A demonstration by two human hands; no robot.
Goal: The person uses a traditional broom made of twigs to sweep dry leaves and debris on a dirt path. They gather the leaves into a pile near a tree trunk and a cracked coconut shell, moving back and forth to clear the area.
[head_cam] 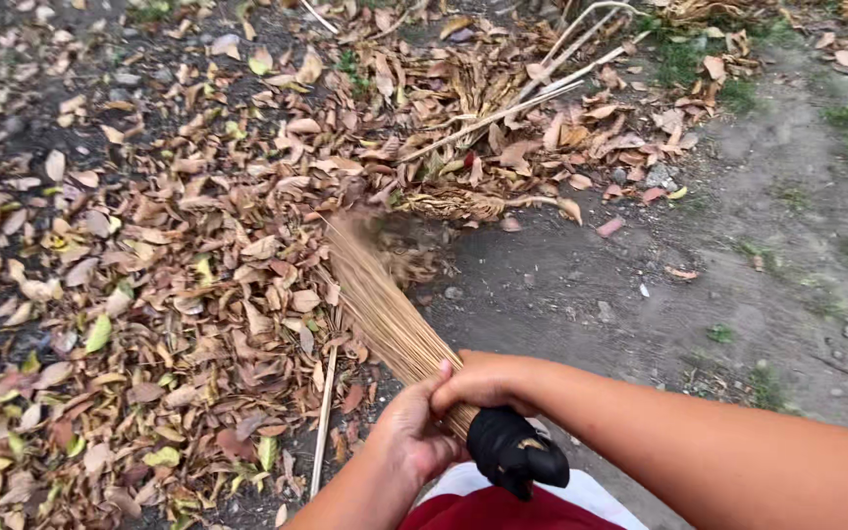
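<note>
**Two hands hold a stick broom over dry leaves**

The long tan broom made of thin stiff sticks [385, 304] is in the middle, low down. Its blurry tip is at the edge of the big pile of brown and yellow dry leaves [149, 285]. Its black wrapped handle end [517, 451] points back at the person.

The left hand [409, 432] is closed tight around the sticks. The right hand [488, 383] is closed around them too, just above and touching the left one.

To the right is bare grey dirt ground [718, 265] with small stones. Pale long dry stalks [532, 93] lie at the top.
</note>
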